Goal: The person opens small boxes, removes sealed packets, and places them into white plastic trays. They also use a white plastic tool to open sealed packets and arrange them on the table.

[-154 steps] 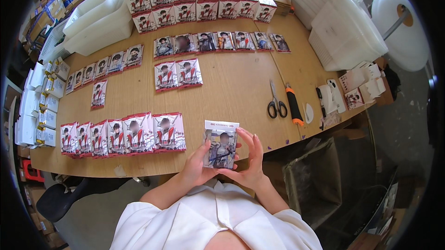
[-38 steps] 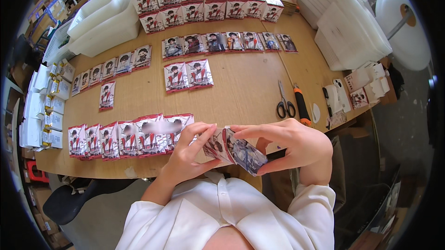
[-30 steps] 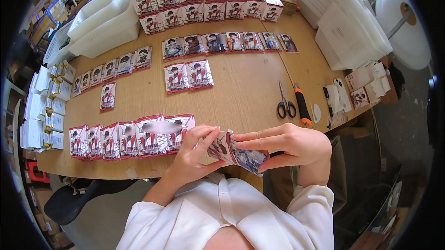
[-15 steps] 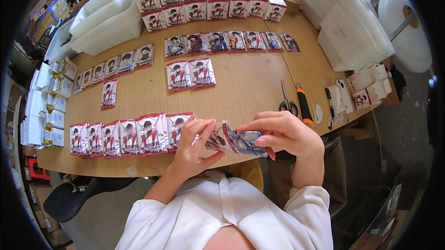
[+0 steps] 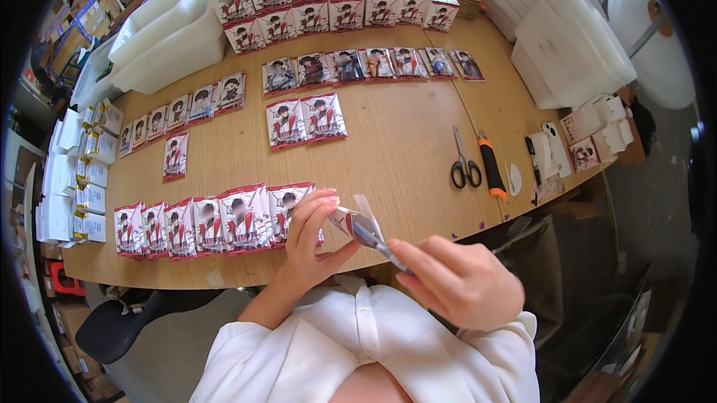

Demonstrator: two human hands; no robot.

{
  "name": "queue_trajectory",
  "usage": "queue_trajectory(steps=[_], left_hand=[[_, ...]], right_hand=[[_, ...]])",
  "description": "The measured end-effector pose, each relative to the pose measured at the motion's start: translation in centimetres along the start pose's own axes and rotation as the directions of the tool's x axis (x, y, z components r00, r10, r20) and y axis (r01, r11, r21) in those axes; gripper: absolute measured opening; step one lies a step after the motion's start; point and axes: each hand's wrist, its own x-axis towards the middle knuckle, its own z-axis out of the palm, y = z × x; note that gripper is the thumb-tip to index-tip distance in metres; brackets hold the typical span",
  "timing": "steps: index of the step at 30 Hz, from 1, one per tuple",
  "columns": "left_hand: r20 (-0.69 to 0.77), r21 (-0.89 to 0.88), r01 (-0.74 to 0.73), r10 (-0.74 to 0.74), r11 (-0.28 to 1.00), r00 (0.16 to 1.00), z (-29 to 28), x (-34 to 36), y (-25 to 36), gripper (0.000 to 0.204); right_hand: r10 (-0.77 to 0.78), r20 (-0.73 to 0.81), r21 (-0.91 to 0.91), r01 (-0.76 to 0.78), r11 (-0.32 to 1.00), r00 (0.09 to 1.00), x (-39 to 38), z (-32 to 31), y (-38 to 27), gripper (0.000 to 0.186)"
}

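Observation:
Near the table's front edge, my left hand (image 5: 308, 235) pinches a red-and-white printed packet (image 5: 341, 218) between thumb and fingers. A picture card (image 5: 366, 234), turned nearly edge-on, sticks out of the packet's right side. My right hand (image 5: 463, 282), somewhat blurred, grips the card's outer end. A clear strip (image 5: 365, 209) stands up at the packet's opening. Whether one card or more is between my hands, I cannot tell. Beside my left hand, a row of stacked matching packets (image 5: 243, 216) runs to the left.
Scissors (image 5: 464, 168), an orange-and-black cutter (image 5: 491, 168) and a black pen (image 5: 533, 160) lie right. Picture cards (image 5: 379, 64) line the middle, with two packets (image 5: 306, 121) below. Printed boxes (image 5: 310, 0) are stacked behind, between white bins (image 5: 175, 44). Small white boxes (image 5: 91, 197) edge the left.
My right hand has moved down and toward me, keeping hold of the card. Card and packet have turned from facing up to nearly edge-on. My left hand has stayed about in place.

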Motion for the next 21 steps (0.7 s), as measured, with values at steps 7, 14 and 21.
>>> queue_trajectory(steps=[7,14,21], left_hand=[[-0.075,-0.085,-0.060,0.054,0.995,0.996,0.7,-0.4,-0.2,0.072],[-0.063,-0.024,-0.092,0.090,0.995,0.994,0.4,-0.6,0.1,0.083],[-0.102,-0.190,-0.077,0.058,0.979,0.993,1.1,-1.3,0.2,0.076]], right_hand=[[-0.133,-0.100,-0.146,0.118,0.982,0.986,-0.7,0.9,-1.6,0.037],[-0.038,-0.222,-0.103,0.015,0.995,0.974,0.1,1.1,-2.1,0.030],[0.047,-0.313,0.034,-0.038,0.999,0.948,1.3,3.7,-0.9,0.031]])
